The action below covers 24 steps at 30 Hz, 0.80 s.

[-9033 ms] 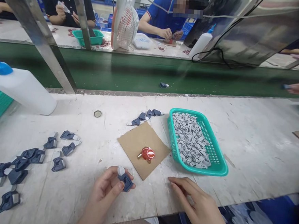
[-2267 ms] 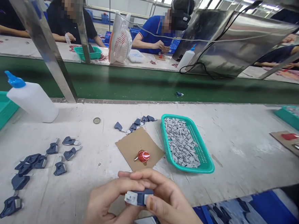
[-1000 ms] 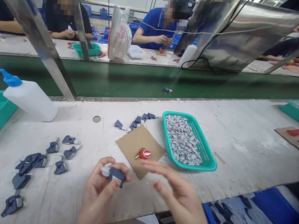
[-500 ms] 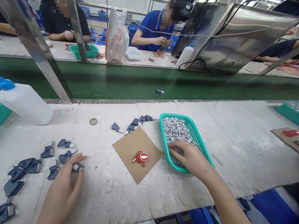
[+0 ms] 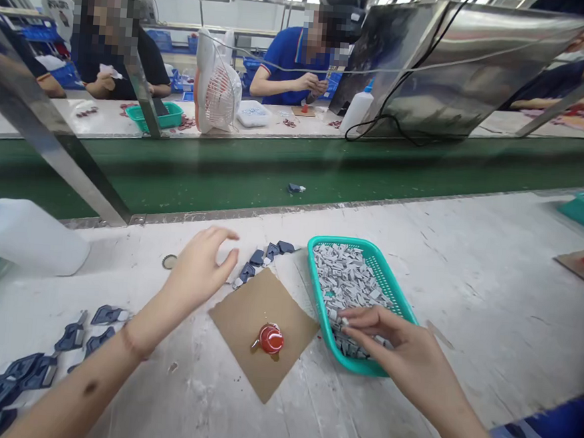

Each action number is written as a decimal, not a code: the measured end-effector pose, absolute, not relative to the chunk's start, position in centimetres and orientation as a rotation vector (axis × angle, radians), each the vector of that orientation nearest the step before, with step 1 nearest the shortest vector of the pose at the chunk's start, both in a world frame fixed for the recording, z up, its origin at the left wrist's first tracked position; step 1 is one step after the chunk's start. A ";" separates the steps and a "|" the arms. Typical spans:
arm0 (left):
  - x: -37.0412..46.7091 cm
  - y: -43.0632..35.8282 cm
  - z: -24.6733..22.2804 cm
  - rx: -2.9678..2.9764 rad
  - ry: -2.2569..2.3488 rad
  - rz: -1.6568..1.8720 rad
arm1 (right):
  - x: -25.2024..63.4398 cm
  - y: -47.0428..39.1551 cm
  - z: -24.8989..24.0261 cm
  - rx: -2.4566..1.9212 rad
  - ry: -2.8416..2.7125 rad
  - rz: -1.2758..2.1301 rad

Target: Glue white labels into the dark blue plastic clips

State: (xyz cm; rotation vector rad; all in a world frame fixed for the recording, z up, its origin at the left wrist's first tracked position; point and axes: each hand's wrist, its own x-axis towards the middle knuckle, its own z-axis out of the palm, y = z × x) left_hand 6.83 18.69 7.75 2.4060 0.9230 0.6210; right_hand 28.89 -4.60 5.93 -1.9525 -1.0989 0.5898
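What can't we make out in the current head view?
Head view, all:
Dark blue parts: some partly hidden behind the left forearm.
White bottle: top cut off by left edge.
Gray pieces: some covered by the right hand; too small to tell if it grips one.

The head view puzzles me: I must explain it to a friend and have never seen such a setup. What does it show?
There is no machine: a person works bare-handed, filmed by a camera worn on their head, looking forward and down. The right hand is at a green basket of grey pieces, apparently pinching one pale piece. The left hand hovers open over the whitish table, nothing visible in it, near some dark blue parts. A glossy red item lies on brown cardboard. Other people sit across the green strip.
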 end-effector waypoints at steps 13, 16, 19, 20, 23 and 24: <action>29.5 30.3 3.8 2.534 1.004 0.457 | 28.3 -7.0 5.9 -2.045 -1.123 0.885; 30.2 30.6 3.2 2.493 1.035 0.444 | 28.4 -7.0 6.5 -2.022 -1.158 0.884; 29.5 30.5 2.9 2.408 1.022 0.460 | 28.5 -6.9 7.2 -1.994 -1.239 0.907; 29.0 30.4 2.9 2.366 1.007 0.469 | 28.5 -6.9 7.4 -1.985 -1.269 0.925; 26.8 29.3 3.5 2.192 0.947 0.513 | 28.9 -6.7 7.8 -1.982 -1.344 0.939; 25.9 28.7 3.8 2.114 0.931 0.531 | 29.0 -6.7 7.8 -1.987 -1.352 0.939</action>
